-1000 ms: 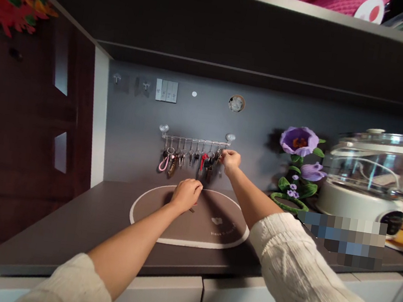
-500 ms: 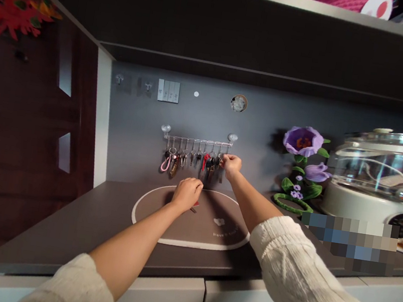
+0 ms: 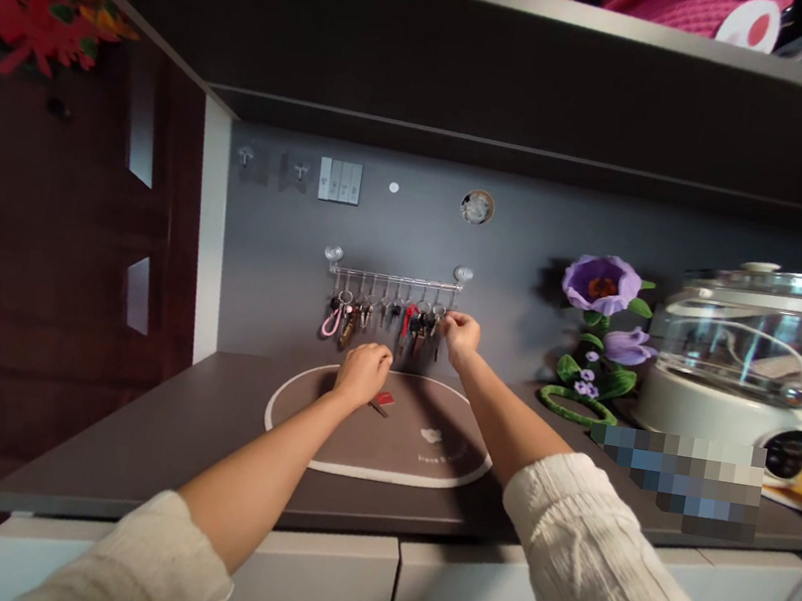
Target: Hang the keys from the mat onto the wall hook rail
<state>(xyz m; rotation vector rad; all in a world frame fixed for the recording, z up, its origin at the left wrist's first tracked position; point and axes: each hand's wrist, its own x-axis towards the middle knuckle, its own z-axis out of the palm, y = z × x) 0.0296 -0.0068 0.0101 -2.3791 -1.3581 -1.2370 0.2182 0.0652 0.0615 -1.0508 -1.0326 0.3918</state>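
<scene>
Left hand (image 3: 364, 373): drew leftward above the mat (image 3: 341, 444), with fingers curled; could not tell whether gripping.
Keys (image 3: 383, 311): hung from the rack (image 3: 396, 280).
Red item (image 3: 385, 399): lay more exposed on the mat, seemingly easier to reach.
Right hand (image 3: 461, 334): dipped slightly, with fingers apparently pinched on the endmost keys.

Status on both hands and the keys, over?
Right hand at rack's right end, grip unclear. Keys hanging in a row. Left hand over mat, by red item. Nothing visibly blocking rack.

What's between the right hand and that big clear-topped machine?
In the head view, purple flowers with green leaves stand between the right hand and the clear-topped machine.
</scene>
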